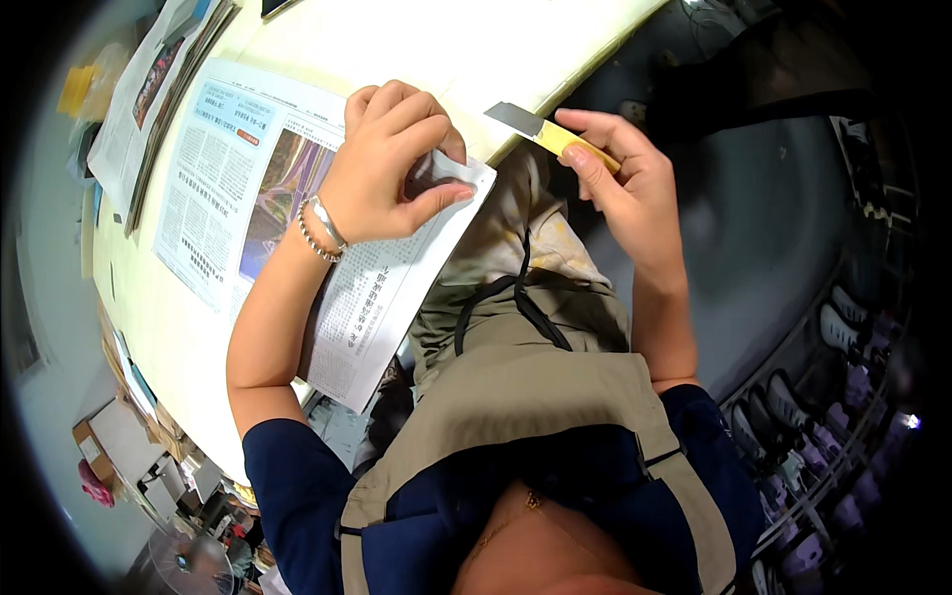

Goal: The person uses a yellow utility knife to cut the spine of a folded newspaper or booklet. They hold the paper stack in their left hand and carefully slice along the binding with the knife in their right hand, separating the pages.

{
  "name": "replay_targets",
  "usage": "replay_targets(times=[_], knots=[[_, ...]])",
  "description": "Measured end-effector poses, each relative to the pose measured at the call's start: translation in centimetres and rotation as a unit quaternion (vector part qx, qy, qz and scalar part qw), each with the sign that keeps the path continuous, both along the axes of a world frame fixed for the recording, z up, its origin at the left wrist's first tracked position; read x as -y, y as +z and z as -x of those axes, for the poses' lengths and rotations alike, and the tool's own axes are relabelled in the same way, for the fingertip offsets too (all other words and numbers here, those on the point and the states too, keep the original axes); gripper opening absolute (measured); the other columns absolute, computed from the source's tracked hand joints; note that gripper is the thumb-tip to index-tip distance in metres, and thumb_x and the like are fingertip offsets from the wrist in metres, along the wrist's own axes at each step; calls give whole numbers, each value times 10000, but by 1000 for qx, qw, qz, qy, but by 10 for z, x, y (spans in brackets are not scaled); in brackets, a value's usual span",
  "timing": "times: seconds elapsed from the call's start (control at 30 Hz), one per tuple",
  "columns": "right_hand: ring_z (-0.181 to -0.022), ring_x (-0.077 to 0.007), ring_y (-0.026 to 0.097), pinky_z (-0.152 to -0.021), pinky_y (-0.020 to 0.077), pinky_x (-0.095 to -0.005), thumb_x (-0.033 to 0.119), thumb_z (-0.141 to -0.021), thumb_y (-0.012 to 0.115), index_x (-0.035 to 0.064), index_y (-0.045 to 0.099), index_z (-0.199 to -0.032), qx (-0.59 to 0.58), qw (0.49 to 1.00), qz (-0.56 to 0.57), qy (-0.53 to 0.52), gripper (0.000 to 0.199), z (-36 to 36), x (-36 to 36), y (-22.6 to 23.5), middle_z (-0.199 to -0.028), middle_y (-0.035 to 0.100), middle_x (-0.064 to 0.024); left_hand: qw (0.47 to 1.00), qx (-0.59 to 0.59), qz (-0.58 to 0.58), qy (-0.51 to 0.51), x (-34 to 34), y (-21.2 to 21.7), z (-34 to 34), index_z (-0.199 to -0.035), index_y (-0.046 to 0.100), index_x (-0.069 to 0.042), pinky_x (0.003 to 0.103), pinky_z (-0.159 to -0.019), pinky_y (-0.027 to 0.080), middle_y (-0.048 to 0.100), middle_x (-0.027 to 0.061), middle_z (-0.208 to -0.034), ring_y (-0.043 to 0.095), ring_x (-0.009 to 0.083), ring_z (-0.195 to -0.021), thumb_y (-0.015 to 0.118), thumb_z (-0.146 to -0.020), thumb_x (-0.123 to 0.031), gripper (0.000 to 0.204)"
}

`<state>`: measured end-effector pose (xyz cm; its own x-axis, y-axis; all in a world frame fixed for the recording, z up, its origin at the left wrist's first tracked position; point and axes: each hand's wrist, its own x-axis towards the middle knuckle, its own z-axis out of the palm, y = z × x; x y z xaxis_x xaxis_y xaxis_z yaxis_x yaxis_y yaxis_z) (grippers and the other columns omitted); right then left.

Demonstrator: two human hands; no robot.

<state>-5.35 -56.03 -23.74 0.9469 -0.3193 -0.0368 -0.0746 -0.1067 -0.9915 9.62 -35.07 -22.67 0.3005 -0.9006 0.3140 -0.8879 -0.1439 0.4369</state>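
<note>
My right hand (635, 183) grips a yellow-handled knife (552, 137) in the air, just off the table's right edge. Its broad grey blade points left, toward my other hand. My left hand (397, 164), a beaded bracelet at its wrist, is above the newspaper (372, 317) near the paper's right corner. Its fingers are curled around a small pale grey piece (429, 171), mostly hidden by them; I cannot tell what it is. The left thumb lies along the near side of that piece. The newspaper is spread on the table, and its near edge overhangs toward my lap.
The pale yellow table (436, 45) reaches from far right to near left. A stack of papers (159, 94) lies at its far left, with a yellow object (75, 91) beyond. Racks of shoes (783, 407) stand on the right, a fan (188, 563) at lower left.
</note>
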Motion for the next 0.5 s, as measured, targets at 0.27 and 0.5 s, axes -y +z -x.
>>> replay_targets(times=[0.27,0.5], knots=[[-727,-118,616,-688,482,-253,136,-918,606,4,693,-987,18,992,99,70,173,-20,16,8,-806,682,-67,1000,-12,17,-11,0,2,2,-815,612,-133,397,-938,295,570,-3,-825,518,225,-881,836,-646,-225,295],[-745,-93,579,-693,468,-244,154,-934,607,-32,673,-958,-33,956,208,205,198,-45,29,25,-792,668,-56,999,-35,15,3,-1,1,1,-842,633,-142,409,-939,287,568,-15,-827,524,225,-903,820,-659,-265,290]])
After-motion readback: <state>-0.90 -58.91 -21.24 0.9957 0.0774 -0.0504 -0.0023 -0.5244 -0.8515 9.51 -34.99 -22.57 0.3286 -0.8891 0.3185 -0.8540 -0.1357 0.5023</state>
